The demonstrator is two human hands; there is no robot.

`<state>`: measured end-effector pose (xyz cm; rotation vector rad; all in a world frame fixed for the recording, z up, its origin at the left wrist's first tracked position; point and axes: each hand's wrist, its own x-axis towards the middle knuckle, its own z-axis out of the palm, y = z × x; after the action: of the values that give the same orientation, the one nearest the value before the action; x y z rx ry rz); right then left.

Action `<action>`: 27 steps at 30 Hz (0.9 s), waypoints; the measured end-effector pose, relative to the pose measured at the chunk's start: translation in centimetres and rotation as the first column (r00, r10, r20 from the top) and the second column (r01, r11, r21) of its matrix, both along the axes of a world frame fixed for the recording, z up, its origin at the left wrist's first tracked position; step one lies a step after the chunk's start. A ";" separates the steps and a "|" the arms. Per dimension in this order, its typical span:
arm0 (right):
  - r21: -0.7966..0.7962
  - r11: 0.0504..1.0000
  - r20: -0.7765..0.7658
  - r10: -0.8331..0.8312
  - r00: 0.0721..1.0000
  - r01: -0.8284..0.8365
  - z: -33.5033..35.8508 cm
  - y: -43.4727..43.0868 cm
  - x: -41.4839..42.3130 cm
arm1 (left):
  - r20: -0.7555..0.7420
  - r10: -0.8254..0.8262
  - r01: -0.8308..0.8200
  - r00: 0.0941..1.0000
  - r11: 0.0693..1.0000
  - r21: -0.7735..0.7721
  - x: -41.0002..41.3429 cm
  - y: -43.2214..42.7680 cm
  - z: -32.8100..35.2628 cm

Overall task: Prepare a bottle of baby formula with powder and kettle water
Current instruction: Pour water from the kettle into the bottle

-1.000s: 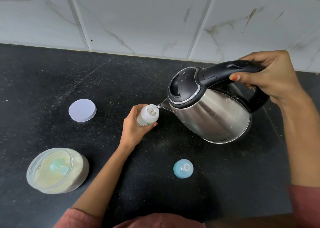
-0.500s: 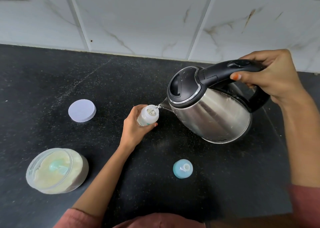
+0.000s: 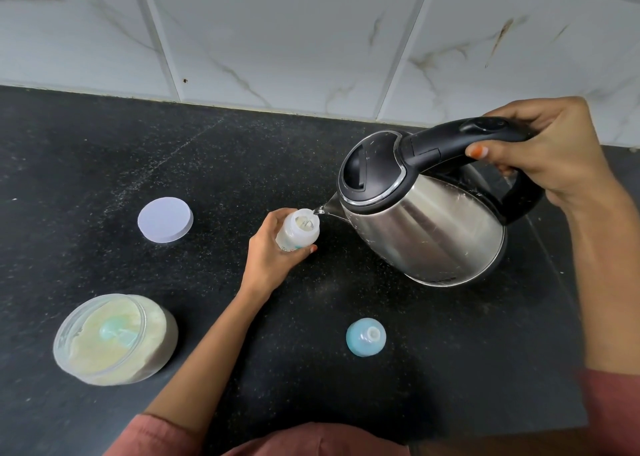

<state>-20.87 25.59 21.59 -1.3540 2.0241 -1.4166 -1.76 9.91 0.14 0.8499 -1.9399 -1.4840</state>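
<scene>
A small white baby bottle point(image 3: 298, 231) with its top off stands on the black counter point(image 3: 104, 151), and my left hand point(image 3: 272, 253) is wrapped around it. My right hand point(image 3: 550, 151) grips the black handle of a steel kettle point(image 3: 424, 220), which is tilted left. Its spout sits just over the bottle's mouth and a thin stream of water runs in. An open tub of pale formula powder point(image 3: 112, 339) with a teal scoop in it stands at the front left. The blue bottle teat cap point(image 3: 365, 337) lies in front of the kettle.
The tub's round pale lid point(image 3: 165, 220) lies flat on the counter, left of the bottle. A marble-tiled wall point(image 3: 311, 40) closes off the back. My red sleeves show at the bottom edge.
Hardly anything differs: the kettle stays tilted over the bottle with water running, and both hands hold their places.
</scene>
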 end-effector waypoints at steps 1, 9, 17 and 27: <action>-0.001 1.000 -0.001 -0.001 1.000 0.001 0.0 0.0 0.0 | 0.001 -0.001 0.001 1.000 1.000 0.000 0.0 0.0 0.0; 0.000 1.000 0.013 0.011 1.000 -0.011 0.0 -0.1 0.0 | 0.001 -0.002 0.002 1.000 1.000 -0.001 0.0 0.0 -0.1; -0.008 1.000 0.015 0.006 1.000 -0.005 -0.3 -0.1 -0.3 | 0.002 -0.003 0.003 1.000 1.000 0.008 0.0 0.2 0.0; -0.036 0.999 -0.001 -0.002 1.000 0.002 -0.8 0.2 -0.6 | 0.003 0.000 0.000 1.000 1.000 0.011 0.0 0.2 0.2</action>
<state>-21.47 25.82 20.82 -1.3677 2.0101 -1.4601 -1.73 10.13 0.30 0.8568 -1.9355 -1.4961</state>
